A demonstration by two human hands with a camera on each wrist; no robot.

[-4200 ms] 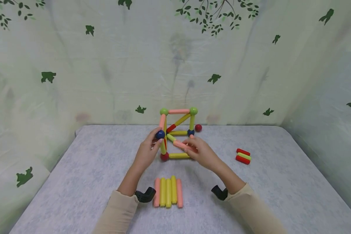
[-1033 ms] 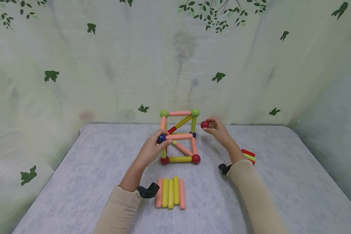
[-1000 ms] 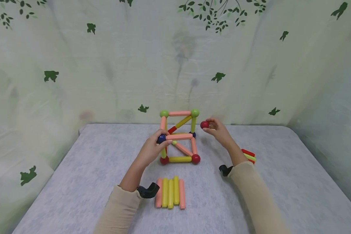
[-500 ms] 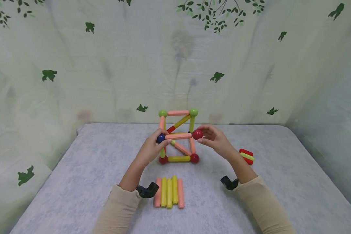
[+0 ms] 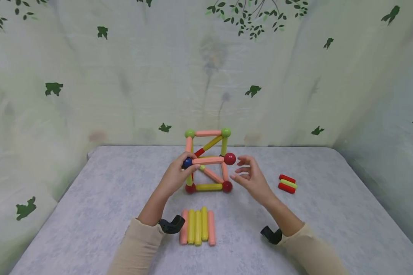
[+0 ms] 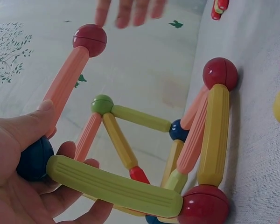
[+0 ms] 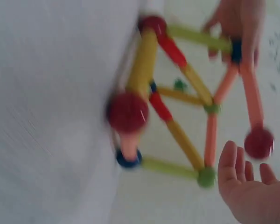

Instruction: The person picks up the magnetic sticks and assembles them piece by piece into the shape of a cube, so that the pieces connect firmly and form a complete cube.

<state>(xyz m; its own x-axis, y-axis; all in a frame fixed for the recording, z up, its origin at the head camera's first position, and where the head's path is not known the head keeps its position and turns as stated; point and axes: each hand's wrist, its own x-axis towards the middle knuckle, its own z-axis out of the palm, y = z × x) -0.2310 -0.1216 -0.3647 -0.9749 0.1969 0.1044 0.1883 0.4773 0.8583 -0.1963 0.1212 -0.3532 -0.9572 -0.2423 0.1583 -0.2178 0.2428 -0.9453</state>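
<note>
No text, label, brand, number or sign can be read on anything shown; only printed leaf and branch shapes are seen on the backdrop cloth (image 5: pixel 206 76)

red ball (image 5: pixel 229 158): glossy, smooth plastic
yellow-green rod (image 6: pixel 114 186): matt plastic, finely ribbed
table cover (image 5: pixel 89 198): matt, mottled grey cloth

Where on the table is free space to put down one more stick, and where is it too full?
Bare cloth lies left of the left hand, and between the right hand and the three loose sticks. It is crowded between the stick-and-ball frame and the row of five sticks.
</note>
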